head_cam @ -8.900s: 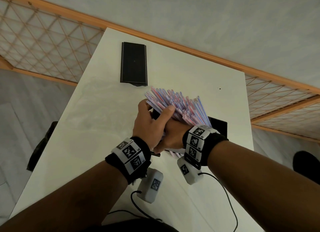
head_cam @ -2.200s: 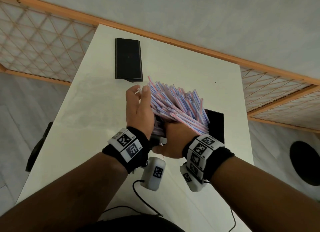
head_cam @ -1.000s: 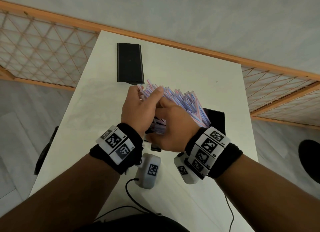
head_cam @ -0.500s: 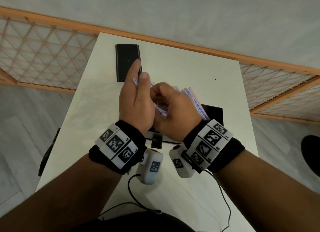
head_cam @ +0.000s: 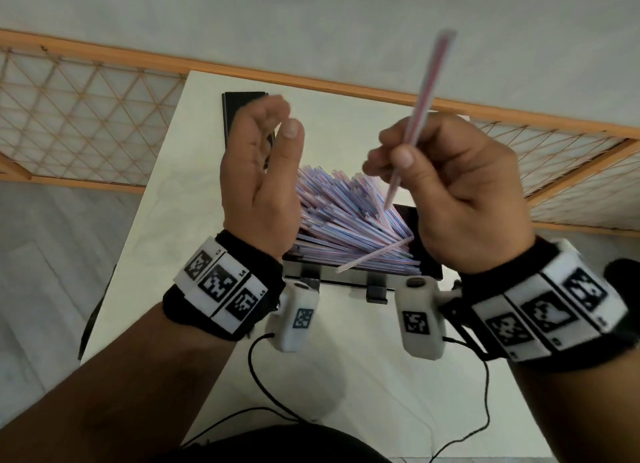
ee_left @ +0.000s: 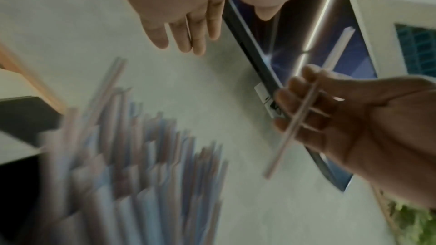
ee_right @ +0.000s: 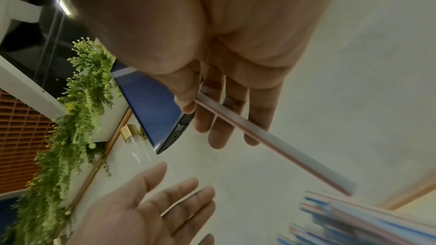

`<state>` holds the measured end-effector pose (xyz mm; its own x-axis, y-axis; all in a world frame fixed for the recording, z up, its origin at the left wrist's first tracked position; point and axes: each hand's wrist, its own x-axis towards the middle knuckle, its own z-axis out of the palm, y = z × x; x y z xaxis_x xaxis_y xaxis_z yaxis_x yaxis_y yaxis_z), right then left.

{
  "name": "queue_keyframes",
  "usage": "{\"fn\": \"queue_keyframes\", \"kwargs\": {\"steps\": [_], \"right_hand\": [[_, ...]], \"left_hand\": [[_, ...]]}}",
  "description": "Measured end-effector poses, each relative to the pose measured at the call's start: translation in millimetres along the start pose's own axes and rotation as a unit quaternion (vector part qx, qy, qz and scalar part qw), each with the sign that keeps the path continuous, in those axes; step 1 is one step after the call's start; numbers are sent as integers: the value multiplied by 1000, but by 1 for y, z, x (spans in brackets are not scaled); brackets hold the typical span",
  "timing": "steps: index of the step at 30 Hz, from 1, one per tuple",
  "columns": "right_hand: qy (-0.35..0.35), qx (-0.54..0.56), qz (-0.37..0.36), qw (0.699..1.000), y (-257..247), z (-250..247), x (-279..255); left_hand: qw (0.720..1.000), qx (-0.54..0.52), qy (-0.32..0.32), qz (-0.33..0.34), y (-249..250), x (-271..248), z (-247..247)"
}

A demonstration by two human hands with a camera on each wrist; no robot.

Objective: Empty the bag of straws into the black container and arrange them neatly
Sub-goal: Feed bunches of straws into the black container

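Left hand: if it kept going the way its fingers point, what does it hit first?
Likely the flat black panel on the table: the open left hand points away from the body, over it. Height above it is unclear.

Left hand (head_cam: 260,182) open, right hand (head_cam: 460,185) apparently pinching.

A white worktop (head_cam: 346,376) carries everything. At its far left lies a flat black lid (head_cam: 230,116), partly hidden. Nearer, toward the right edge, sits the black container (head_cam: 427,251), with a slanting heap of striped straws (head_cam: 346,220) inside it. Thin black cables (head_cam: 485,410) trail across the near part of the surface.
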<state>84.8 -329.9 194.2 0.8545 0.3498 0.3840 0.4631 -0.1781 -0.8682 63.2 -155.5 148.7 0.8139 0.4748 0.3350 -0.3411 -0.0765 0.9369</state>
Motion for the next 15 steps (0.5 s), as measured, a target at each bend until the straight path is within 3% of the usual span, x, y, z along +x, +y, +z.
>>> {"fn": "queue_keyframes", "kwargs": {"steps": [3,5,7,9,12,15], "right_hand": [[-6,-45,8,999,11,-15,-18],[-49,-115,18,992,34,-18,-34],[-101,-191,41,976,65,-16,-49],[-147,-272,83,947,92,-12,-62],[-159,-333,151,917,111,-6,-74],[-165,-362,183,899,114,-2,-78]], "left_hand": [[993,109,-29,22,-22,-12,-3],[981,170,-69,70,-30,-22,-2],[969,191,-115,105,-35,-33,0],[971,170,-137,98,-39,-40,3],[984,138,-99,56,-46,-44,5],[981,172,-52,69,-54,-40,6]]}}
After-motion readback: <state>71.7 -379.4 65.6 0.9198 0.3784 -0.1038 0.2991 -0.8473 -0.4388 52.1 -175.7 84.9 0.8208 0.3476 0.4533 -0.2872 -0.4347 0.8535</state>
